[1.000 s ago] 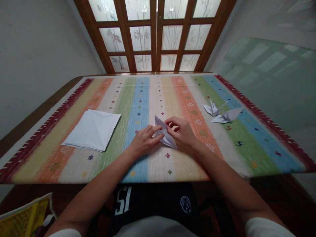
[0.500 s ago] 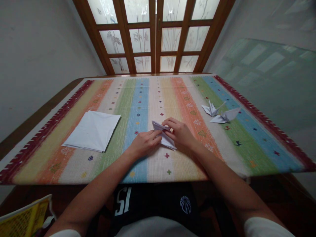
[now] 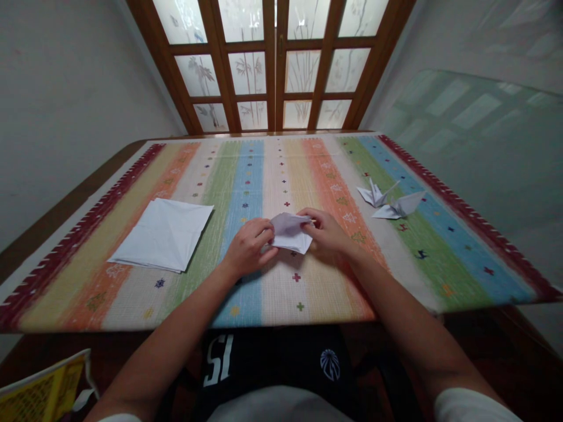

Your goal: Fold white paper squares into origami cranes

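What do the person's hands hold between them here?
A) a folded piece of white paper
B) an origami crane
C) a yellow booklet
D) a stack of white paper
A: the folded white paper sits between the left hand and right hand; the stack of white paper and origami cranes lie apart from them.

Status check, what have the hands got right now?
Left hand, right hand gripping folded white paper. Origami cranes off to the right. White paper stack off to the left.
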Action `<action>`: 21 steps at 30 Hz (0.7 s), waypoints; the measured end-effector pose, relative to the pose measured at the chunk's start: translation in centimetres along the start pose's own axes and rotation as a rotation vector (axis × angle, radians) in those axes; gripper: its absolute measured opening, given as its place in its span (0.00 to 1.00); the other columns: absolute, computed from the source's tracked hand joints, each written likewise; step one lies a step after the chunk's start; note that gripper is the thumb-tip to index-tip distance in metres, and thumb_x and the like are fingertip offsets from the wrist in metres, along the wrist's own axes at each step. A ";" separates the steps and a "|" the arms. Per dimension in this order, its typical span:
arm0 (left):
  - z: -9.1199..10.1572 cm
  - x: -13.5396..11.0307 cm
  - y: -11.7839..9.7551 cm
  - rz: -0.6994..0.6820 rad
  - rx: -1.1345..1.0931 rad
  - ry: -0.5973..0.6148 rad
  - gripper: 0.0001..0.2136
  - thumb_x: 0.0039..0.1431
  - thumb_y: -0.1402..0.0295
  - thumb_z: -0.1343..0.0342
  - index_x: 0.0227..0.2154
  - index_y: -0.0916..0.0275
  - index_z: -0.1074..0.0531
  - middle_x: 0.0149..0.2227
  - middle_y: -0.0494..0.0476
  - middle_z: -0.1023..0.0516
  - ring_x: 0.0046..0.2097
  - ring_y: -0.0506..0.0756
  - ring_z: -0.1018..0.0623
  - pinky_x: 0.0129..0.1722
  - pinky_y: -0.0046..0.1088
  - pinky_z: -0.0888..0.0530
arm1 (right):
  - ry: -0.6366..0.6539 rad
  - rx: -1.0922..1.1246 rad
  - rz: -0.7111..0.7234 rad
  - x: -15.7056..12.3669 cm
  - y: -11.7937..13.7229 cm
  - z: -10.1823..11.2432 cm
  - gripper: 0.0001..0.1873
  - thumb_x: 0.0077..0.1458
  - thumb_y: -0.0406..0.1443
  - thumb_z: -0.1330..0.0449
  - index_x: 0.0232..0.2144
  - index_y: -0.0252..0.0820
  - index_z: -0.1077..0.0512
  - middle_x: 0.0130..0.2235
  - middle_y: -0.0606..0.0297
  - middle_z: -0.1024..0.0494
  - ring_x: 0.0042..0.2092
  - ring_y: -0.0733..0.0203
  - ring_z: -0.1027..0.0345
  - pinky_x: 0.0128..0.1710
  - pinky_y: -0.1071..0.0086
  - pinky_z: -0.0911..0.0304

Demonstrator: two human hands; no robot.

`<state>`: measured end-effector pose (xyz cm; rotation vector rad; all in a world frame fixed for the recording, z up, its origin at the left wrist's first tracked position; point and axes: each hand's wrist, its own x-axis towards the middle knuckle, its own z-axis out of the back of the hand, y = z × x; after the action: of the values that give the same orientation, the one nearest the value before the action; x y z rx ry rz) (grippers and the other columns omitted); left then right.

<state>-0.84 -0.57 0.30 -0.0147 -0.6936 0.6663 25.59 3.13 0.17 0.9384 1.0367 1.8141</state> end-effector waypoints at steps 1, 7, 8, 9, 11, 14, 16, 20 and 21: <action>-0.1 0.0 0.1 0.035 -0.052 -0.043 0.06 0.66 0.70 0.41 0.33 0.58 0.31 0.43 0.61 0.19 0.51 0.61 0.20 0.53 0.42 0.23 | 0.026 0.057 -0.030 0.1 -0.1 0.1 0.09 0.56 0.41 0.36 0.37 0.43 0.23 0.36 0.64 0.20 0.37 0.57 0.27 0.37 0.66 0.33; -0.7 -0.1 0.1 0.252 -0.192 -0.270 0.10 0.66 0.71 0.41 0.31 0.58 0.35 0.30 0.49 0.27 0.33 0.52 0.25 0.38 0.29 0.24 | 0.174 0.456 -0.249 0.1 0.0 0.2 0.29 0.56 0.62 0.33 0.42 0.45 0.23 0.41 0.56 0.18 0.42 0.52 0.21 0.40 0.61 0.23; -0.7 0.0 0.0 0.289 -0.215 -0.301 0.10 0.66 0.71 0.40 0.31 0.58 0.36 0.31 0.48 0.29 0.33 0.51 0.26 0.36 0.27 0.25 | 0.198 0.464 -0.255 0.0 0.1 0.2 0.31 0.54 0.62 0.30 0.43 0.44 0.23 0.40 0.57 0.18 0.40 0.53 0.21 0.38 0.62 0.24; -0.7 0.1 -0.1 0.324 -0.244 -0.328 0.10 0.65 0.71 0.39 0.32 0.58 0.36 0.31 0.48 0.30 0.33 0.51 0.27 0.33 0.25 0.25 | 0.210 0.433 -0.248 -0.1 0.1 0.2 0.30 0.52 0.60 0.27 0.43 0.43 0.23 0.38 0.58 0.18 0.37 0.55 0.22 0.35 0.64 0.25; -0.7 0.3 -0.2 0.391 -0.302 -0.366 0.09 0.65 0.71 0.39 0.34 0.58 0.35 0.35 0.49 0.31 0.34 0.50 0.27 0.30 0.21 0.26 | 0.187 0.303 -0.205 -0.2 0.2 0.2 0.27 0.50 0.54 0.24 0.42 0.42 0.21 0.35 0.62 0.20 0.33 0.58 0.25 0.30 0.67 0.29; -0.6 0.4 -0.1 0.438 -0.360 -0.338 0.05 0.66 0.73 0.41 0.35 0.59 0.31 0.41 0.54 0.29 0.40 0.52 0.24 0.33 0.22 0.22 | 0.101 0.148 -0.139 -0.2 0.1 0.1 0.18 0.55 0.49 0.28 0.36 0.41 0.20 0.36 0.60 0.18 0.36 0.56 0.24 0.34 0.66 0.29; -0.7 0.3 0.2 0.443 -0.387 -0.259 0.04 0.67 0.75 0.43 0.36 0.59 0.27 0.47 0.58 0.27 0.44 0.53 0.23 0.35 0.24 0.21 | 0.064 0.154 -0.119 -0.2 0.0 -0.1 0.16 0.54 0.46 0.29 0.41 0.43 0.19 0.40 0.59 0.16 0.41 0.54 0.23 0.40 0.63 0.27; -1.2 -0.1 0.7 0.445 -0.336 -0.048 0.07 0.70 0.72 0.43 0.42 0.59 0.20 0.55 0.62 0.26 0.47 0.56 0.21 0.42 0.34 0.18 | 0.010 0.144 -0.101 -0.2 -0.5 -0.6 0.24 0.54 0.39 0.30 0.54 0.50 0.23 0.47 0.59 0.17 0.41 0.55 0.23 0.41 0.61 0.27; -1.3 -0.3 0.8 0.434 -0.295 -0.014 0.06 0.69 0.71 0.41 0.45 0.59 0.20 0.57 0.63 0.26 0.49 0.57 0.21 0.48 0.39 0.18 | 0.005 0.082 -0.086 -0.3 -0.5 -0.8 0.19 0.57 0.39 0.32 0.51 0.49 0.21 0.47 0.58 0.17 0.40 0.55 0.23 0.41 0.60 0.27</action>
<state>-0.67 0.18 -1.05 -0.4433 -0.8063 0.9733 25.18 2.83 -0.65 0.9242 1.1448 1.7147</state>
